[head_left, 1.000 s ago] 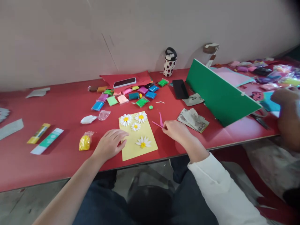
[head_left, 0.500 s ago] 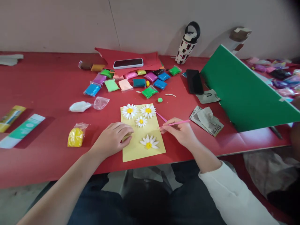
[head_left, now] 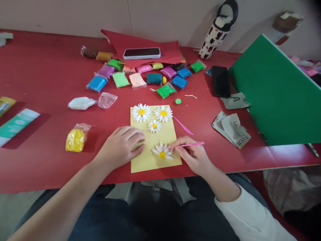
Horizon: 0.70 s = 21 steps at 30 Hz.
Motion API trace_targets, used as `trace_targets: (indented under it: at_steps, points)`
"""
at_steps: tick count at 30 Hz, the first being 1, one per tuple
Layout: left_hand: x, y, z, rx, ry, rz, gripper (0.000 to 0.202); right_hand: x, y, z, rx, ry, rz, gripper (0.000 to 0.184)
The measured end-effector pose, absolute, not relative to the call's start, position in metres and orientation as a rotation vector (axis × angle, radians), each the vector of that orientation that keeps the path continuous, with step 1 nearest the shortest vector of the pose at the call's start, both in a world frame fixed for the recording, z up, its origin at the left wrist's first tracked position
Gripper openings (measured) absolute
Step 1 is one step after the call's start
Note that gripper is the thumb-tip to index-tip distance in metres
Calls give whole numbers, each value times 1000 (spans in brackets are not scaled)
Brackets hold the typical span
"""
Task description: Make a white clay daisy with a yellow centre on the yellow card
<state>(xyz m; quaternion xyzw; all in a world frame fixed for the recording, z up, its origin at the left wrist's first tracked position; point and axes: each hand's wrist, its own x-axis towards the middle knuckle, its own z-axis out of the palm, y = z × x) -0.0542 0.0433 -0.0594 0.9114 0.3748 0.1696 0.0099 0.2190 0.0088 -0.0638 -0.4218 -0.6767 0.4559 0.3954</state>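
A sheet of yellow card [head_left: 141,165] lies on the red table, bearing white daisies made of clay with yellow centres. My left hand [head_left: 121,145] rests palm down over the card's left edge, fingers loosely bent and nothing visible in them. Pinched in my right hand [head_left: 192,157] is a thin pink clay modelling tool [head_left: 194,144]; its tip is at the upper right petals of the lowest daisy [head_left: 162,154]. Three more daisies, including a small one [head_left: 154,126], sit in the card's upper part. Another pink tool [head_left: 185,127] lies right of the card.
Several coloured clay packets [head_left: 121,79] lie behind the card, near a phone [head_left: 141,53] on red paper. Yellow clay [head_left: 75,140] sits at left. Rightward are a black phone [head_left: 220,81], paper scraps [head_left: 232,129], a standing green board [head_left: 276,100] and a patterned bottle [head_left: 214,39].
My right hand has moved down and slightly left in relation to the card, bringing the pink tool's tip to the lowest daisy. My left hand stays at the card's edge. The view has shifted.
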Motion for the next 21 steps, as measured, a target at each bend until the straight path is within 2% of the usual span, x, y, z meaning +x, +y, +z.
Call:
trace_targets:
  at_steps: [12, 21]
  points:
    - [-52, 38, -56, 2751, 1197, 518, 15, 223, 3, -63, -975, -1874, 1107, 13]
    - [-54, 38, -53, 2735, 1213, 491, 14, 215, 8, -55, -967, -1994, 892, 13]
